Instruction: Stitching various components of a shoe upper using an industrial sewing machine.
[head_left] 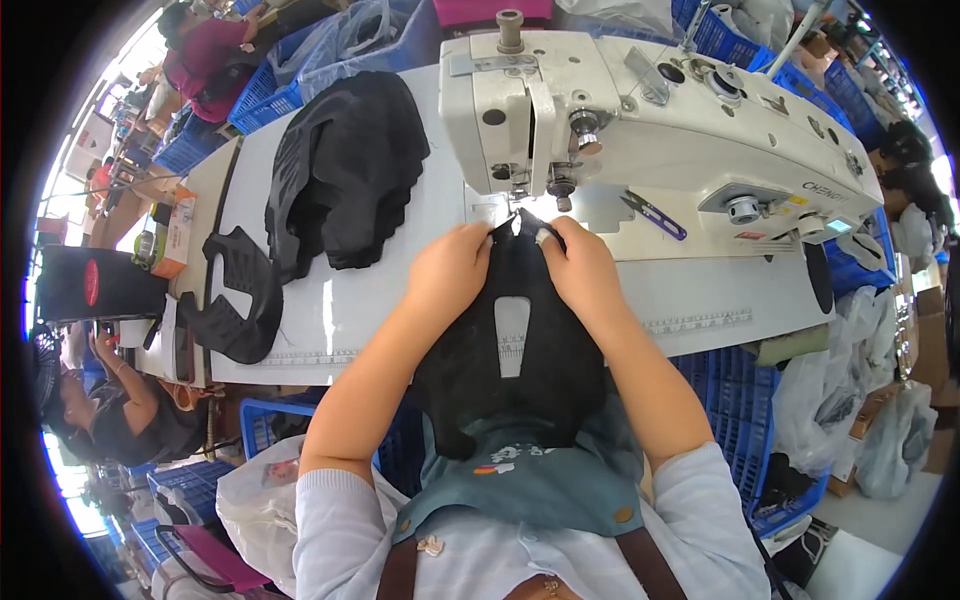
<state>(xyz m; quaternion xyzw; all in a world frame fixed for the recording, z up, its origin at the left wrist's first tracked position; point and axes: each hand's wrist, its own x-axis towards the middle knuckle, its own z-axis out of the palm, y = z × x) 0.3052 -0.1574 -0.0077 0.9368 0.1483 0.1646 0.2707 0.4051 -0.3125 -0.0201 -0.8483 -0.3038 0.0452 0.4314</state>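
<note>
Hands (455, 268) (580, 265) — fabric piece (510, 340) edge under needle

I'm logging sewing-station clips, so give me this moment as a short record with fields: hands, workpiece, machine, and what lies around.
left hand: pressing the black fabric piece flat, close to the needle
right hand: gripping the same piece at its top edge
workpiece: black, with an elongated cut-out in its middle; hangs off the table edge toward the lap
machine: white sewing machine, its needle area just above the fingers
on table: pile of black pieces at left, a single black piece nearer the left edge, purple-handled snips
around: blue crates
</note>
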